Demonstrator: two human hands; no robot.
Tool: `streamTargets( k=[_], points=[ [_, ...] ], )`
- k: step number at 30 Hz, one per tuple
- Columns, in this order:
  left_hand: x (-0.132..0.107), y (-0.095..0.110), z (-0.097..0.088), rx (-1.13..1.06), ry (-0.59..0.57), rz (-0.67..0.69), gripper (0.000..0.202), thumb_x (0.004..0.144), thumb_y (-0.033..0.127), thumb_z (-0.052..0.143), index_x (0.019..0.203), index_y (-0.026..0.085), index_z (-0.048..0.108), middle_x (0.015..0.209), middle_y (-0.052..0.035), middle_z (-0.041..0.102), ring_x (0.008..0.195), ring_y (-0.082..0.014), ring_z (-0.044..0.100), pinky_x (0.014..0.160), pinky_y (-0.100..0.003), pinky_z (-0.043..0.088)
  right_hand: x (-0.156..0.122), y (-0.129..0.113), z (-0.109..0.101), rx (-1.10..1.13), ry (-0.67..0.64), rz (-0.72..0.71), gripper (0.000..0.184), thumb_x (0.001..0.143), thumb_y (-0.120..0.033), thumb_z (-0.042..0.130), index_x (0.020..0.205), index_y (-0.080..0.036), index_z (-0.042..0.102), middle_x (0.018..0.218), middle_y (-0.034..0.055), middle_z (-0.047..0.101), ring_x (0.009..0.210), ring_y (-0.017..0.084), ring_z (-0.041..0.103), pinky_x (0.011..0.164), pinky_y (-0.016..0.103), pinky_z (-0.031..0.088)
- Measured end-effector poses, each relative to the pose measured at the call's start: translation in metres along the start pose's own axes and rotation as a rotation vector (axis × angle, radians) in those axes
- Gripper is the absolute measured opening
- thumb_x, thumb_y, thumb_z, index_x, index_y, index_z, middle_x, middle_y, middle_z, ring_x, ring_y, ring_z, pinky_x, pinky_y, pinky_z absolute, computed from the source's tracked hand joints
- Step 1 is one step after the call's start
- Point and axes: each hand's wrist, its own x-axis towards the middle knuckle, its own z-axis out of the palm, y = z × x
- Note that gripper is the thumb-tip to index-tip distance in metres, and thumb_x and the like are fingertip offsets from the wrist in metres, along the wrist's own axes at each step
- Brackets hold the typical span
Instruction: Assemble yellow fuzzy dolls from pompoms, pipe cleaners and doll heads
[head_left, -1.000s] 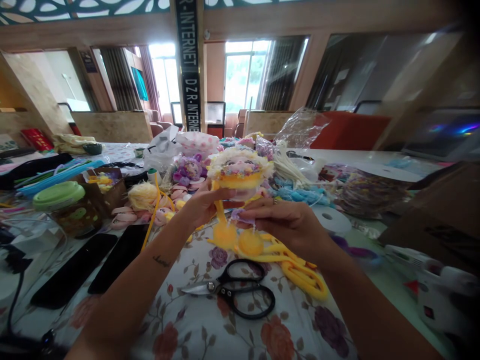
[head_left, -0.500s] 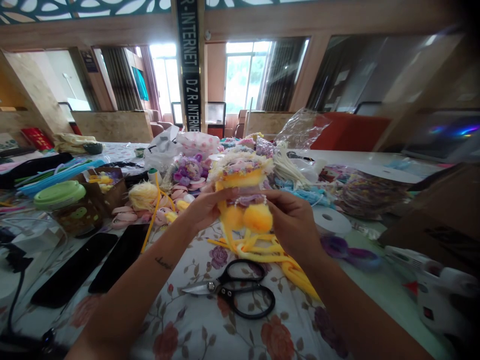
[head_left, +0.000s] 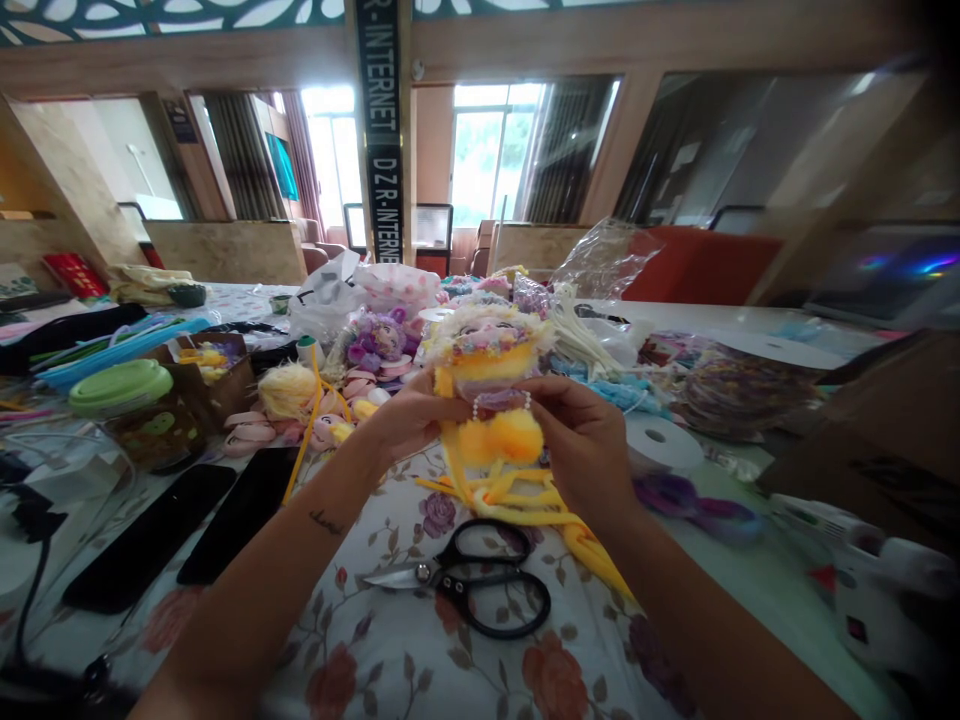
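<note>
I hold a small yellow-haired doll [head_left: 486,352] with a flower crown up above the floral tablecloth [head_left: 420,650]. My left hand [head_left: 409,415] grips it from the left at the neck. My right hand [head_left: 585,440] pinches a short string of white beads with fluffy yellow pompoms [head_left: 501,437] against the doll's underside. Yellow chenille stems [head_left: 525,500] hang from the doll down to the cloth.
Black scissors [head_left: 469,580] lie open just below my hands. A white glue gun [head_left: 862,570] rests at the right, a green-lidded jar [head_left: 124,395] at the left, two black cases [head_left: 187,530] beside it. Doll heads, bags and craft supplies crowd the back of the table.
My right hand has lifted the yellow pompoms from the cloth up against the doll's underside. The doll has tilted slightly and my hands have drawn closer together.
</note>
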Motion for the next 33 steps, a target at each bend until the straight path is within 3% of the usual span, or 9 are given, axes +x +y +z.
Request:
streamTargets(
  k=[4, 12, 20, 26, 29, 33],
  points=[
    [-0.001, 0.002, -0.002, 0.024, -0.021, 0.01, 0.046, 0.05, 0.007, 0.08, 0.094, 0.015, 0.068, 0.089, -0.0083, 0.072, 0.088, -0.0282, 0.068, 0.08, -0.035, 0.053, -0.001, 0.002, 0.003, 0.025, -0.018, -0.042, 0.007, 0.075, -0.023, 0.07, 0.082, -0.025, 0.071, 0.082, 0.0006, 0.06, 0.076, 0.016, 0.056, 0.067, 0.029, 0.045],
    [0.003, -0.005, -0.004, 0.112, -0.056, 0.047, 0.048, 0.05, 0.016, 0.084, 0.096, 0.016, 0.07, 0.087, -0.0089, 0.072, 0.091, -0.0284, 0.066, 0.08, -0.036, 0.053, -0.007, 0.002, 0.013, 0.194, 0.096, 0.043, 0.007, 0.067, -0.023, 0.074, 0.072, -0.024, 0.07, 0.076, -0.0016, 0.049, 0.068, 0.013, 0.05, 0.059, 0.025, 0.042],
    [0.001, 0.0, 0.01, 0.198, 0.03, 0.043, 0.046, 0.055, 0.018, 0.082, 0.098, 0.014, 0.068, 0.079, -0.0058, 0.071, 0.078, -0.022, 0.067, 0.074, -0.033, 0.054, -0.007, 0.012, 0.012, 0.096, 0.119, -0.108, 0.006, 0.072, -0.021, 0.071, 0.077, -0.023, 0.069, 0.075, -0.0021, 0.048, 0.068, 0.012, 0.047, 0.059, 0.025, 0.039],
    [0.0, 0.0, 0.012, 0.183, -0.035, 0.117, 0.035, 0.06, 0.026, 0.079, 0.091, 0.012, 0.068, 0.082, -0.0085, 0.071, 0.079, -0.0237, 0.068, 0.073, -0.032, 0.054, -0.01, 0.015, 0.014, 0.055, 0.133, -0.181, 0.007, 0.076, -0.02, 0.067, 0.082, -0.023, 0.066, 0.075, -0.0025, 0.049, 0.068, 0.012, 0.048, 0.061, 0.025, 0.04],
    [0.002, -0.001, 0.01, 0.177, 0.016, 0.109, 0.048, 0.056, 0.026, 0.081, 0.099, 0.013, 0.066, 0.089, -0.0095, 0.072, 0.083, -0.0257, 0.068, 0.075, -0.034, 0.054, -0.006, 0.014, 0.013, 0.01, 0.174, -0.177, 0.009, 0.073, -0.02, 0.069, 0.077, -0.021, 0.061, 0.071, -0.0033, 0.049, 0.064, 0.01, 0.047, 0.057, 0.023, 0.04],
    [0.002, 0.001, 0.001, 0.344, 0.103, 0.132, 0.068, 0.048, 0.025, 0.084, 0.111, 0.015, 0.06, 0.093, -0.0086, 0.072, 0.087, -0.0278, 0.067, 0.075, -0.036, 0.055, 0.006, 0.018, 0.003, -0.13, 0.162, -0.233, 0.031, 0.062, -0.017, 0.073, 0.084, -0.024, 0.052, 0.077, -0.0041, 0.052, 0.065, 0.011, 0.052, 0.056, 0.022, 0.045]
  ],
)
